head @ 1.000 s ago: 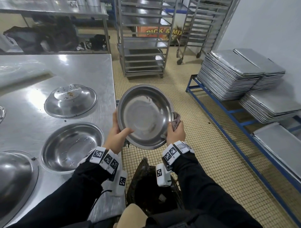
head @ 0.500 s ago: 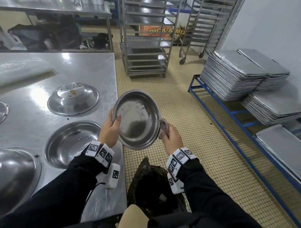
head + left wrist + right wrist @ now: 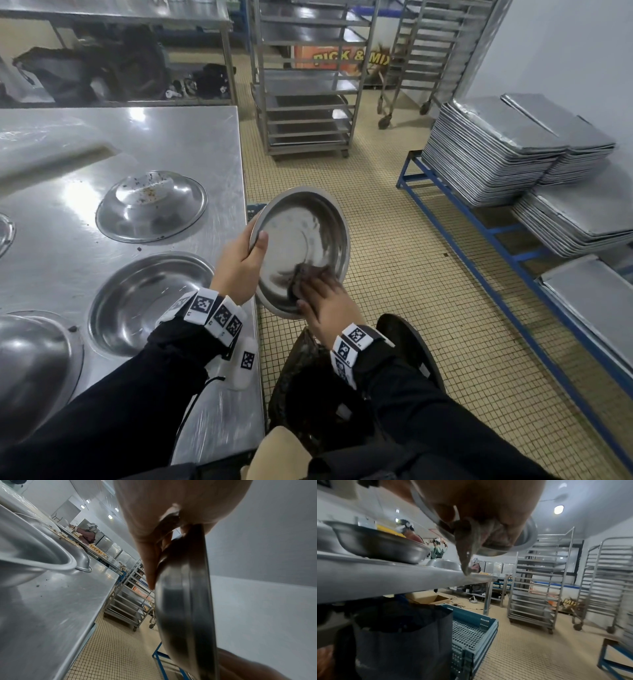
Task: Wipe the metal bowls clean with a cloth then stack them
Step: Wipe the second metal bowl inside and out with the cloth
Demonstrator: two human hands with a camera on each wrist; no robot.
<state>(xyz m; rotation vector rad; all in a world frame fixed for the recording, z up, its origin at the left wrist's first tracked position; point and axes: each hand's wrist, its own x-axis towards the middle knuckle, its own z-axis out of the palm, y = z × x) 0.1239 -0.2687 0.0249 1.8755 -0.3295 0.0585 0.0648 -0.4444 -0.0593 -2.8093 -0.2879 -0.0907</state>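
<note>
My left hand (image 3: 255, 246) grips the left rim of a metal bowl (image 3: 305, 236), thumb inside, and holds it tilted over the floor beside the table's edge. My right hand (image 3: 313, 286) holds a dark grey cloth (image 3: 301, 272) against the lower inside of that bowl. In the right wrist view the cloth (image 3: 467, 547) hangs bunched under my palm against the bowl (image 3: 528, 534). The left wrist view shows the bowl (image 3: 187, 601) edge-on. On the steel table (image 3: 212, 144) lie an upside-down crumb-speckled bowl (image 3: 150, 205), an upright bowl (image 3: 147, 301) and another upside-down bowl (image 3: 30, 359).
A black bin bag (image 3: 308, 383) stands open right under the held bowl. Blue crates (image 3: 471, 626) sit under the table. Wheeled tray racks (image 3: 308, 96) stand ahead. Stacks of metal trays (image 3: 496, 147) rest on a blue frame at the right. Other people work in the background.
The bowl has dropped lower and tilted to face right. My right hand has moved with the cloth from the bowl's right rim to the lower inside of it.
</note>
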